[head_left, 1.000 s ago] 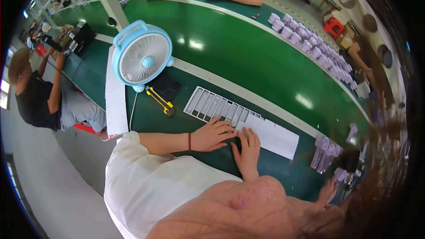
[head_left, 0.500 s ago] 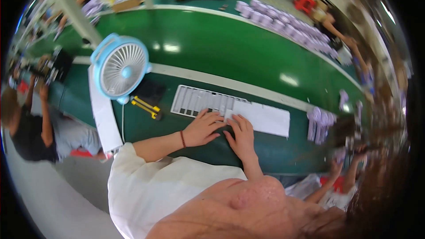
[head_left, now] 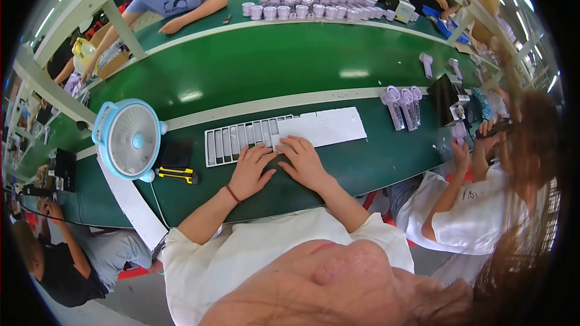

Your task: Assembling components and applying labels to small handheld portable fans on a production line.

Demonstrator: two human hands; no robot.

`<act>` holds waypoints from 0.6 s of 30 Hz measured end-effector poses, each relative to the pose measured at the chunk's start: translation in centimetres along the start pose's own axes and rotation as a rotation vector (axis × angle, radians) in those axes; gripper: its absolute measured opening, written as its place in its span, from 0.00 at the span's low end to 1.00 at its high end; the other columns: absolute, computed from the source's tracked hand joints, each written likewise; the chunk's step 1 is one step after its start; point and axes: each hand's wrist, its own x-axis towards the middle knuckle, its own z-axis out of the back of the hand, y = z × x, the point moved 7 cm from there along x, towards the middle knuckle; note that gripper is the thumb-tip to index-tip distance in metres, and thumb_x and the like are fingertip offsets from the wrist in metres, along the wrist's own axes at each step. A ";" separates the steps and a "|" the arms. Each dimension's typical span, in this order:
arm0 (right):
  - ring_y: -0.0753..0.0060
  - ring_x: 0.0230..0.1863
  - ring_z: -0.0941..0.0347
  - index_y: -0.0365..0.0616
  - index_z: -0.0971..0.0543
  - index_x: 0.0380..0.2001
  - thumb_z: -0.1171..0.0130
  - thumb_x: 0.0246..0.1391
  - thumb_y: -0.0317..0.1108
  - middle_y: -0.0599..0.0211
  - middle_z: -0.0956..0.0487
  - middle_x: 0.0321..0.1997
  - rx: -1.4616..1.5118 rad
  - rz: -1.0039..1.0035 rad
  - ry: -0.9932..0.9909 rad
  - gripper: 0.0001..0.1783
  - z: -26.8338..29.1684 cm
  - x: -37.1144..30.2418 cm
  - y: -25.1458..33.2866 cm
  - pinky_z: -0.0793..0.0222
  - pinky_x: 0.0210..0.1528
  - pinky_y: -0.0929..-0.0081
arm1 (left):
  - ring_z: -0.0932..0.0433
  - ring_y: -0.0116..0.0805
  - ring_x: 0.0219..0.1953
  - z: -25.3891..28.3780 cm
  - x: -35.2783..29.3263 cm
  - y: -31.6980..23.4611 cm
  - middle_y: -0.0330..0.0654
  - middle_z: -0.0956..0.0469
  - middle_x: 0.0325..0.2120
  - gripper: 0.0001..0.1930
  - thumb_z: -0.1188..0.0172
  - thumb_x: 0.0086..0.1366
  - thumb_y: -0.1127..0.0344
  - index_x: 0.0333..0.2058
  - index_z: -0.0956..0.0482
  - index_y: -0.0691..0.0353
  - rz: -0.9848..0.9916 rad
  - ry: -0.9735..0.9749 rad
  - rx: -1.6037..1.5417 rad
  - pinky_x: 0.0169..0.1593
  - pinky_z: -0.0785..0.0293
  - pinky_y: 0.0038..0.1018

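Note:
A white tray [head_left: 219, 148] with a row of long slots lies on the green bench in front of me. A flat white sheet or card [head_left: 332, 127] adjoins the tray on the right and appears to overlap its end. My left hand [head_left: 251, 166] is open, fingers stretched out and tips on the tray's near edge. Beside it, my right hand [head_left: 301, 158] is also open, its fingertips touching where sheet and tray meet. The two hands' fingertips are close together. What lies directly beneath them is hidden.
A blue desk fan [head_left: 130, 139] stands left, near a yellow-and-black cutter [head_left: 177, 174] and a dark pad [head_left: 175, 154]. Several lilac handheld fans [head_left: 402, 107] lie right. A green belt [head_left: 241, 66] runs behind the bench. Co-workers sit on both sides and opposite.
My view has turned and steadied, so the bench now appears more level and more of the right side shows. Both hands stay at the tray and sheet with fingers extended.

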 end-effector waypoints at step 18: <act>0.44 0.75 0.39 0.39 0.24 0.63 0.32 0.56 0.35 0.55 0.29 0.71 -0.090 0.023 0.011 0.31 -1.9 0.8 1.9 0.45 0.77 0.43 | 0.35 0.50 0.72 0.1 0.1 -0.1 0.44 0.28 0.62 0.27 0.32 0.64 0.66 0.62 0.25 0.57 0.027 0.063 -0.004 0.75 0.48 0.58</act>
